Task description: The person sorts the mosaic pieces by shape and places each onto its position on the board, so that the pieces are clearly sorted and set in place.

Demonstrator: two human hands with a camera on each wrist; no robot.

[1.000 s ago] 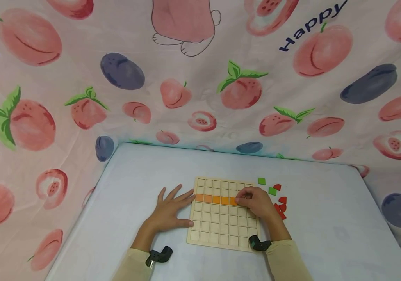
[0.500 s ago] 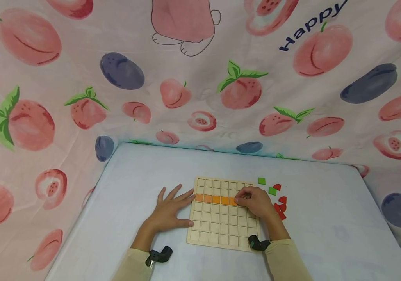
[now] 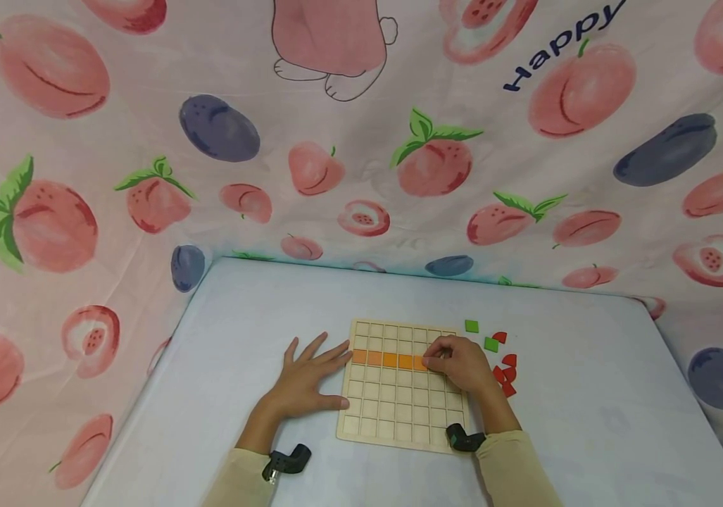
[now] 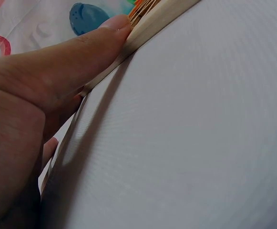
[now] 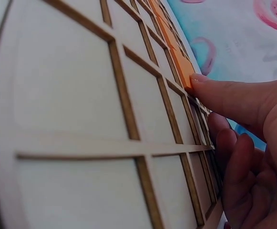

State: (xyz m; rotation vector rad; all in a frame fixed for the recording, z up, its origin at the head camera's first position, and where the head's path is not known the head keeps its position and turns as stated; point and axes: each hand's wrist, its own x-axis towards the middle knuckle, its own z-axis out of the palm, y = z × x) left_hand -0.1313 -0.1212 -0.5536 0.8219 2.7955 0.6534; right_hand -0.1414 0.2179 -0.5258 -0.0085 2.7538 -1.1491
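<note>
A wooden grid board (image 3: 399, 412) lies on the white table. One row of orange tiles (image 3: 386, 360) fills its third line of cells. My right hand (image 3: 446, 360) rests on the board's right side with curled fingers, pinching the orange tile at the row's right end. In the right wrist view the thumb (image 5: 233, 98) touches the end of the orange tiles (image 5: 179, 59) on the board (image 5: 71, 95). My left hand (image 3: 307, 380) lies flat on the table, fingers spread, fingertips on the board's left edge. In the left wrist view the thumb (image 4: 57, 62) presses against the board's edge (image 4: 152, 24).
Two green square tiles (image 3: 472, 326) and several red pieces (image 3: 508, 373) lie loose on the table (image 3: 589, 394) just right of the board. A fruit-print cloth (image 3: 361, 141) walls in the table at the back and sides.
</note>
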